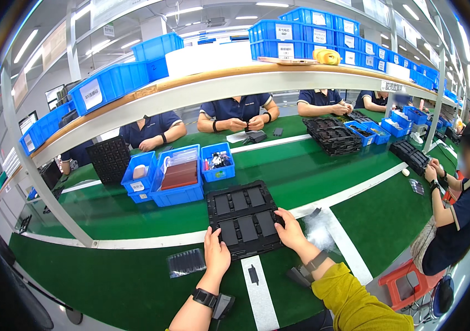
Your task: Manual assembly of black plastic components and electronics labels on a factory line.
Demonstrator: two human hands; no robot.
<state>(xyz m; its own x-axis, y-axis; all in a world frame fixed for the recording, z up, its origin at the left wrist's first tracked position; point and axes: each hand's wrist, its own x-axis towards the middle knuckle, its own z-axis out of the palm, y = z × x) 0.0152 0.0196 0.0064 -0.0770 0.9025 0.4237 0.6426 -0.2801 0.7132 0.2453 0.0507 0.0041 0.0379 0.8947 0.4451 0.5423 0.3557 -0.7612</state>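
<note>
A black moulded tray (244, 218) with several flat dark parts in its pockets lies on the green belt in front of me. My left hand (216, 254) grips its near left edge, thumb on top. My right hand (290, 230) holds its near right corner, fingers curled over the rim. Both wrists wear black straps. A small black part (253, 274) rests on the white stripe just below the tray. A clear ribbed bag (186, 262) lies to the left of my left hand.
Blue bins (178, 175) stand behind the tray, one holding brown sheets. Stacks of black trays (332, 134) sit far right. Several seated workers face me across the belt; another person (458, 209) sits at my right on a red stool (407, 282). A shelf overhead carries blue crates.
</note>
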